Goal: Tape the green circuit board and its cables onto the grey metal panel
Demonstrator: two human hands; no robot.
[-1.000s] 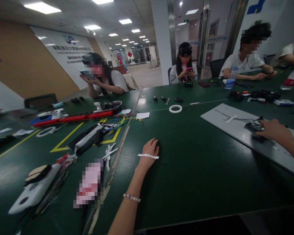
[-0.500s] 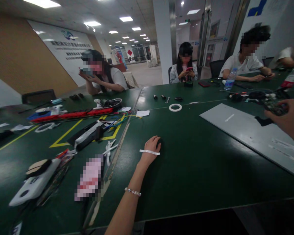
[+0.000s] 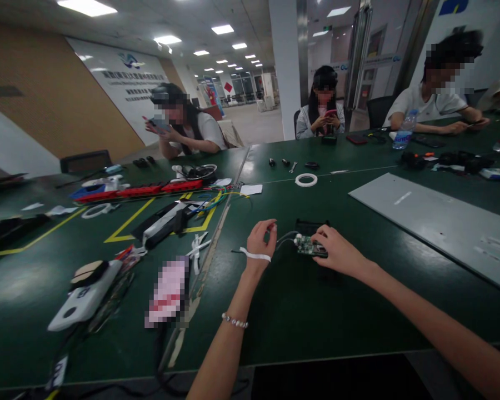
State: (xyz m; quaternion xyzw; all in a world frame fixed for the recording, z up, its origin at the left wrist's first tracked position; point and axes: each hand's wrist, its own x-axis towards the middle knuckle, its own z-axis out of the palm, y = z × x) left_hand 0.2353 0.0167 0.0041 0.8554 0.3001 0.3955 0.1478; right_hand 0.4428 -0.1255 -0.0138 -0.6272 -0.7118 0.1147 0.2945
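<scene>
The circuit board is sitting in the right hand, whose grip is clasping its right end; I cannot tell whether the board is touching the green counter or hovering just above it. A black part is showing just behind it, at twelve o'clock. Wires are running from the board toward nine o'clock and passing behind the left hand; there, thumb and fingers are curling close together, but I cannot tell whether that grip is pinching a wire. As I am reading it, the step in hand is handling the board beside its wires, and the next move is probably calling for a steady right grip and a light left one, with no tugging where the wires are joining. Taking the board as the dial's centre, a white ring is lying at twelve o'clock and a grey panel is spreading between two and three. A blurred-out pink item and a white device are resting between eight and nine; a long red strip is stretching nearer ten. Farther out, one person is holding a phone near eleven o'clock, a second person is sitting at twelve, and ceiling lights are glowing overhead.
</scene>
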